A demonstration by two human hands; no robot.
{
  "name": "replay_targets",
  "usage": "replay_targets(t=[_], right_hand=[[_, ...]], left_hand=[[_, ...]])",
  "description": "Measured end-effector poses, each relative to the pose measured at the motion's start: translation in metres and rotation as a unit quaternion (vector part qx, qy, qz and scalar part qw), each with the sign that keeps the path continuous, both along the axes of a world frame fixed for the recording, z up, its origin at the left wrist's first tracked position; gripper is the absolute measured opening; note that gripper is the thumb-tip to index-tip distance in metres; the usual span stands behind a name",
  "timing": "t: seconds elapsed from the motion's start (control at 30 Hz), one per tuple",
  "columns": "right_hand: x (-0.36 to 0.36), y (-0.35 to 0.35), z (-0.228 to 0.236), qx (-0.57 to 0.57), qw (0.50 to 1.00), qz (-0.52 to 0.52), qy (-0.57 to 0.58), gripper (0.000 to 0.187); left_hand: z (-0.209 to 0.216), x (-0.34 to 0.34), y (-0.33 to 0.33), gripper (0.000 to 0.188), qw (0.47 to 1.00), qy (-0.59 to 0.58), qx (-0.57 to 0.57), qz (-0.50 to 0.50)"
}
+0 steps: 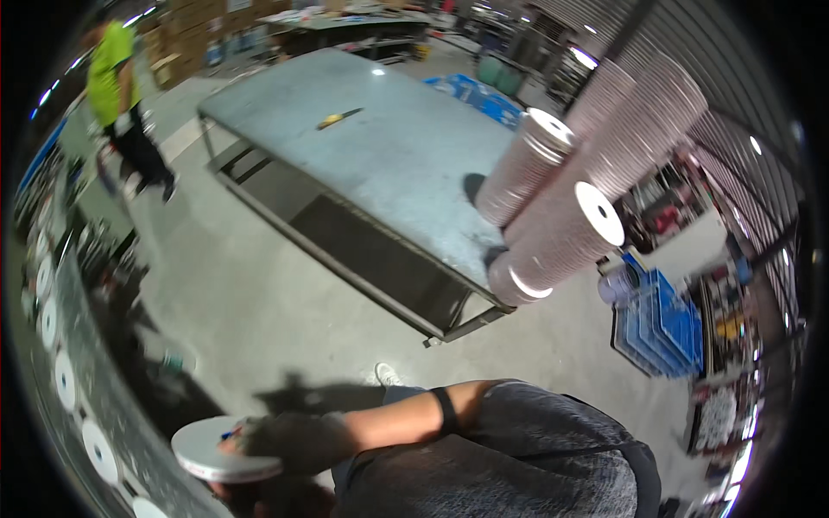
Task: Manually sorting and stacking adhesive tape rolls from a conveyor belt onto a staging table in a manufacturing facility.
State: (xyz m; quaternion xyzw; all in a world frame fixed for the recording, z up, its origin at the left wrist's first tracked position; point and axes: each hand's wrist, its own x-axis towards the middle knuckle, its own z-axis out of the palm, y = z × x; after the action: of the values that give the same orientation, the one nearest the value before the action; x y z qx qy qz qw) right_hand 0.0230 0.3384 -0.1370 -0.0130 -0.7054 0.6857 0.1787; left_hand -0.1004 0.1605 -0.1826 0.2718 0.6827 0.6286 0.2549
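A flat white reel (194,445), round with small red marks on its rim, is tilted at the lower left. My right hand (289,442), in a dark glove with bare fingertips, reaches across from my bent arm and grips it from above. A small blue and red spot shows by those fingertips, too small to name. My left hand (281,499) is dark and partly hidden under the reel, its fingers against the underside near the rim. Left of the reel, a long grey machine or bench (91,345) carries a row of white discs (99,451) with dark centres.
A pale blue metal table (371,160) stands ahead, with a yellow-handled knife (332,119) on it. Tall stacks of white reels (557,237) crowd its right end. Blue crates (661,324) sit on the floor at right. A person (117,95) in a bright green shirt walks at far left.
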Motion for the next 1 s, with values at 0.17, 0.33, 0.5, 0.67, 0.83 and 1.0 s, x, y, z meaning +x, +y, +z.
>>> replay_targets(t=[0.17, 0.33, 0.5, 0.67, 0.83, 1.0], right_hand=[[0.237, 0.095, 0.010, 0.335, 0.832, -0.386, -0.213, 0.082], [0.401, 0.096, 0.139, 0.529, 0.311, -0.652, -0.445, 0.073], [0.544, 0.135, 0.151, 0.327, 0.308, -0.697, -0.560, 0.089], [0.555, 0.144, 0.079, 0.369, 0.386, -0.658, -0.530, 0.087], [0.623, 0.094, 0.077, 0.329, 0.395, -0.683, -0.518, 0.098], [0.673, 0.057, 0.069, 0.350, 0.406, -0.677, -0.504, 0.090]], left_hand=[[-0.015, 0.076, 0.161, 0.068, 0.915, 0.049, 0.044, -0.399], [-0.035, 0.148, 0.286, 0.065, 0.836, 0.022, 0.017, -0.548], [-0.124, 0.324, 0.390, 0.055, 0.785, -0.061, -0.029, -0.616], [-0.236, 0.461, 0.445, 0.059, 0.778, -0.051, -0.190, -0.597], [-0.313, 0.566, 0.446, 0.070, 0.785, -0.016, -0.238, -0.572], [-0.297, 0.597, 0.437, 0.078, 0.540, -0.630, -0.234, -0.507]])
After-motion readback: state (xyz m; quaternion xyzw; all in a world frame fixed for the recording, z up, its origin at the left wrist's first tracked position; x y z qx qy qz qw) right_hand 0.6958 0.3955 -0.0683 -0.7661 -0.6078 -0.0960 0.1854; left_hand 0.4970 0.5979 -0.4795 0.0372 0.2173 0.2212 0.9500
